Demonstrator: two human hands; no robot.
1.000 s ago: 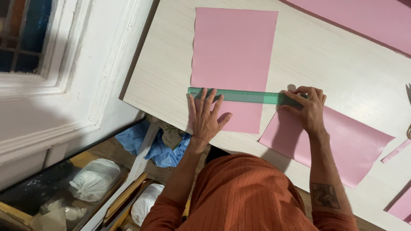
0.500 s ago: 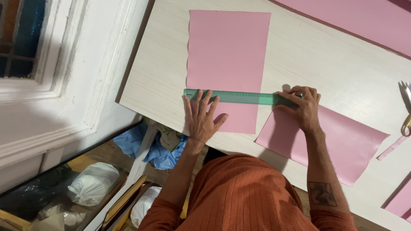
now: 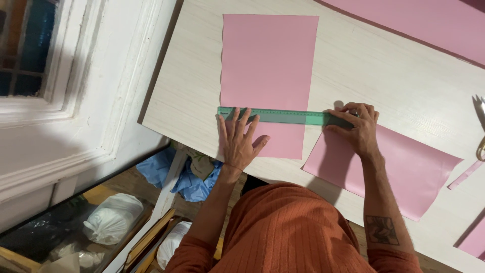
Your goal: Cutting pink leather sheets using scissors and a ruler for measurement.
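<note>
So the translucent green plastic ruler (image 3: 283, 117) is lying flat across the lower part of an upright pink rectangular paper sheet (image 3: 268, 76), its long axis running nine o'clock to three o'clock with just a slight dip toward three. One end is sitting at the sheet's left edge, the other is sticking out past the right edge under the right hand (image 3: 355, 126).

The left hand (image 3: 240, 141) is lying palm-down with fingers spread wide and pointing toward twelve — fingertips are pressing on the ruler's left end and the sheet beneath it. The right hand is curled, knuckles up, bearing down on the ruler's right end; can't tell if it's pinching anything small underneath.

A second pink sheet (image 3: 399, 167), tilted, is resting at about four o'clock from the ruler, partly under the right wrist. Everything's sitting on the pale wood-grain tabletop (image 3: 404, 81) — a bigger pink sheet (image 3: 419, 23) is lying up at one o'clock.
</note>
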